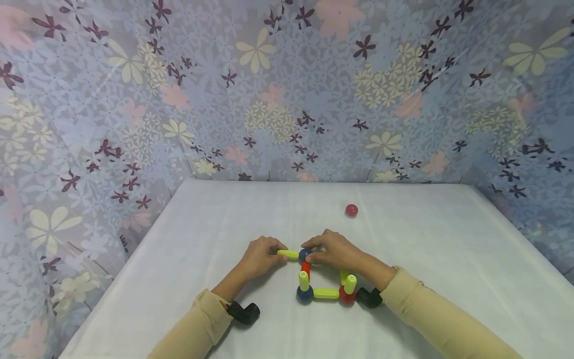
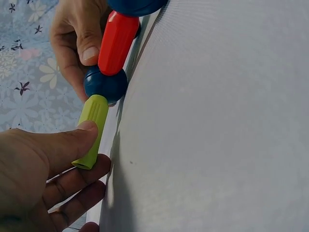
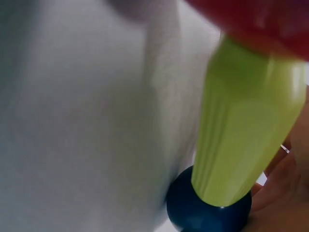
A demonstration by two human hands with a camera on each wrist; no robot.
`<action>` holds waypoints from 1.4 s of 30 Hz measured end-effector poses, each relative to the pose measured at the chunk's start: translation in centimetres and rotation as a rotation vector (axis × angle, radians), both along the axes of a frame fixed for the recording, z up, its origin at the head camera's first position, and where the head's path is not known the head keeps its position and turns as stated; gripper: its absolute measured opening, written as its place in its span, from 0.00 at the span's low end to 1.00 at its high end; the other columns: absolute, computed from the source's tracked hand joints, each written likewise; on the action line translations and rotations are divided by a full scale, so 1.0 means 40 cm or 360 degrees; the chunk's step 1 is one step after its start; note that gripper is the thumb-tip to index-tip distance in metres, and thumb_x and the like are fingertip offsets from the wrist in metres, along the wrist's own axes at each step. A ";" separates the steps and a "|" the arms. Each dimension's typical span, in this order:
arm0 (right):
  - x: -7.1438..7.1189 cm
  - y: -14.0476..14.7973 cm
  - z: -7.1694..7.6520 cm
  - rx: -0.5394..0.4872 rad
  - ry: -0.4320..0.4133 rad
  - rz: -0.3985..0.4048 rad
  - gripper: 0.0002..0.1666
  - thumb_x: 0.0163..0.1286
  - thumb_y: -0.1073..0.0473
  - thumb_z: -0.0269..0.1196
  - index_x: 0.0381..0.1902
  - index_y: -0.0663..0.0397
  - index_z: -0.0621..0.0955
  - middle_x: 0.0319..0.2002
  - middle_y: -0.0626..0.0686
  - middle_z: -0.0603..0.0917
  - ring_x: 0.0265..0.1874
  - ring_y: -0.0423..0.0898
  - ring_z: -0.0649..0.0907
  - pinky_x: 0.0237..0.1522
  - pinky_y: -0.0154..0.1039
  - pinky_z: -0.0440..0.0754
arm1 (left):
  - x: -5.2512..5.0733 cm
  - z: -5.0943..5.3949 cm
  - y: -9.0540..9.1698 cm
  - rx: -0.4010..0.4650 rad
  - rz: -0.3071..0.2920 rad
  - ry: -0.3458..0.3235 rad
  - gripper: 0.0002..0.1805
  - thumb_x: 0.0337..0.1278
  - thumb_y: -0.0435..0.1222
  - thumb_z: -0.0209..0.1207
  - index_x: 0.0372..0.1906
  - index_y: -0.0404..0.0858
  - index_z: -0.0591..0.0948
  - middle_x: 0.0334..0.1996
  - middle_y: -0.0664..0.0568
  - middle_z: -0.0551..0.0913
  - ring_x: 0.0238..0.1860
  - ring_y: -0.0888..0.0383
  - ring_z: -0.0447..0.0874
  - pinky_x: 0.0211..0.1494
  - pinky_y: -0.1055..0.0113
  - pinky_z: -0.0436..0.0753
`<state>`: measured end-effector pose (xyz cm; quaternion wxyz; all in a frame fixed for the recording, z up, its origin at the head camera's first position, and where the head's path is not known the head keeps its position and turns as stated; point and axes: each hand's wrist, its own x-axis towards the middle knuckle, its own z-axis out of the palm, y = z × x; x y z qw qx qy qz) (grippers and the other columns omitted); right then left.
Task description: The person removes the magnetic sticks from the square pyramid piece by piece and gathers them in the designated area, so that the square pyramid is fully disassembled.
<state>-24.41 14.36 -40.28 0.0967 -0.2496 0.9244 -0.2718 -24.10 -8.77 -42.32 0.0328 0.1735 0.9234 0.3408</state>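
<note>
A square frame of ball-and-rod toy pieces lies on the white table. My left hand (image 1: 262, 257) pinches a yellow-green rod (image 2: 94, 121) between thumb and index finger. That rod's other end meets a dark blue ball (image 1: 305, 255), which my right hand (image 1: 334, 251) grips with thumb and fingers. A red rod (image 2: 117, 43) joins this ball to a nearer blue ball (image 1: 305, 293). From there a yellow-green rod (image 1: 326, 293) runs to a red ball (image 1: 347, 295). Upright yellow-green rods stand on both near balls. The frame's far right corner is hidden by my right hand.
A loose red ball (image 1: 352, 210) lies farther back on the white-covered table (image 1: 233, 209). A flowered cloth (image 1: 287, 99) hangs behind and along the sides. Black camera mounts (image 1: 244, 314) on both wrists sit low over the table, the right one close to the near red ball.
</note>
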 end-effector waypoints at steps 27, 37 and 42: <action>-0.010 0.023 -0.010 0.0052 0.0057 0.0026 0.21 0.59 0.47 0.66 0.51 0.42 0.83 0.34 0.39 0.81 0.33 0.40 0.70 0.33 0.32 0.67 | -0.079 -0.005 -0.016 0.0143 0.0105 0.0123 0.11 0.51 0.37 0.65 0.42 0.42 0.85 0.37 0.52 0.83 0.42 0.55 0.78 0.48 0.60 0.77; -0.006 0.012 -0.012 0.0039 0.0055 0.0036 0.22 0.58 0.46 0.66 0.51 0.41 0.83 0.36 0.38 0.82 0.33 0.40 0.70 0.33 0.32 0.68 | -0.238 -0.014 0.036 -0.0040 0.0358 0.0163 0.13 0.54 0.39 0.63 0.45 0.44 0.85 0.41 0.50 0.82 0.44 0.53 0.72 0.51 0.58 0.72; -0.005 0.010 -0.012 0.0034 0.0042 0.0019 0.22 0.58 0.47 0.67 0.51 0.40 0.83 0.37 0.39 0.83 0.33 0.40 0.70 0.32 0.32 0.68 | -0.275 -0.009 0.056 -0.0119 0.0395 0.0100 0.13 0.56 0.40 0.61 0.47 0.45 0.84 0.45 0.51 0.81 0.49 0.52 0.71 0.57 0.54 0.69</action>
